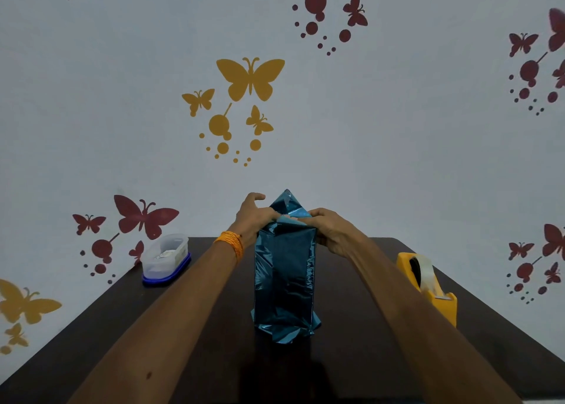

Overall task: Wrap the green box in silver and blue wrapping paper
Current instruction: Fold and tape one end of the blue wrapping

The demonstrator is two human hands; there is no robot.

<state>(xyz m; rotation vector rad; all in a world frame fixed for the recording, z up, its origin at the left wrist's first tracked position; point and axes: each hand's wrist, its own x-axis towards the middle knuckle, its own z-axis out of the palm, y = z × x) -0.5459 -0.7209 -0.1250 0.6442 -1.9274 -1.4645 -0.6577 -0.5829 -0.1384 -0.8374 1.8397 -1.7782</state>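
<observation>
Pinching shiny blue foil wrapping paper [284, 278] between left hand [253, 217] and right hand [331, 232], both clamped on; looks slippery, crinkly, so hold creases just below the grip

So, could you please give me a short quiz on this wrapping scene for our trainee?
1. True or false: the right hand holds the yellow tape dispenser.
2. What stands on the left of the table? A scissors, B plastic container, C ribbon.
3. What do the left hand and right hand hold?
Key: 1 false, it sits on the table; 2 B; 3 the blue wrapping paper, at its peaked end.
</observation>
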